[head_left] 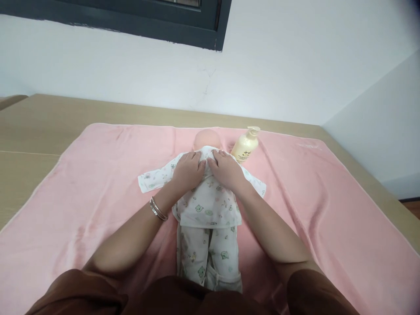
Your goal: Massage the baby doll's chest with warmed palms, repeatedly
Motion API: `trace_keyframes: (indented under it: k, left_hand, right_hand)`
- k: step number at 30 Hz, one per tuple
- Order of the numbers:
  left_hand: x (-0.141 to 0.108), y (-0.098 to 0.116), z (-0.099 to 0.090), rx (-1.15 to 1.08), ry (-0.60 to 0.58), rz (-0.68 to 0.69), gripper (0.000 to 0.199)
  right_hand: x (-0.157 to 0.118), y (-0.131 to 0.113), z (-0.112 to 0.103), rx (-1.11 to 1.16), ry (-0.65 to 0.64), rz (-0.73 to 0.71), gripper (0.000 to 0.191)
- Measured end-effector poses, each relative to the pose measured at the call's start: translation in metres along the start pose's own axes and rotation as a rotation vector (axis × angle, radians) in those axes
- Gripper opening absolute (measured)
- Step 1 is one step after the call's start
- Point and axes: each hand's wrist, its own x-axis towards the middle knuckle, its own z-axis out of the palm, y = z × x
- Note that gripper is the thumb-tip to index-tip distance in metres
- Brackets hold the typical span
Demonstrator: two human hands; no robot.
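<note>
A baby doll lies stretched out in a white top and trousers printed with small green and pink figures. Its smooth head points toward the wall, and no face shows. My left hand rests flat on the left shoulder area of the top, fingers extended. On the other shoulder lies my right hand, also flat with its thumb close to the left one. Both sleeves spread outward; the doll's hands are not visible. Just beyond my right hand is a pale yellow pump bottle, tilted in view.
Under the doll a pink blanket covers much of the wooden table, with wrinkles on the right. A white wall rises behind the table, with a dark window frame above. Another wall stands at the right.
</note>
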Motion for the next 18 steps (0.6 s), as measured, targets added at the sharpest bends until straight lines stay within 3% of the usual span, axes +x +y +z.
trace_keyframes:
  k: [7,11,14,18]
  left_hand:
    - [0.002,-0.010,0.006,-0.001,0.030,-0.014,0.039]
    - [0.008,-0.021,0.007,-0.041,-0.029,-0.027,0.041]
    - [0.014,-0.027,-0.001,-0.161,-0.094,-0.105,0.044]
    - [0.014,-0.031,-0.024,-0.353,-0.028,-0.268,0.060]
  right_hand:
    - [-0.004,0.000,0.005,-0.040,0.061,0.024,0.048]
    - [-0.004,-0.002,0.002,-0.038,0.022,0.000,0.047]
    - [-0.005,-0.006,-0.003,0.003,0.030,-0.049,0.048]
    - [-0.011,-0.015,-0.005,0.055,0.204,-0.123,0.054]
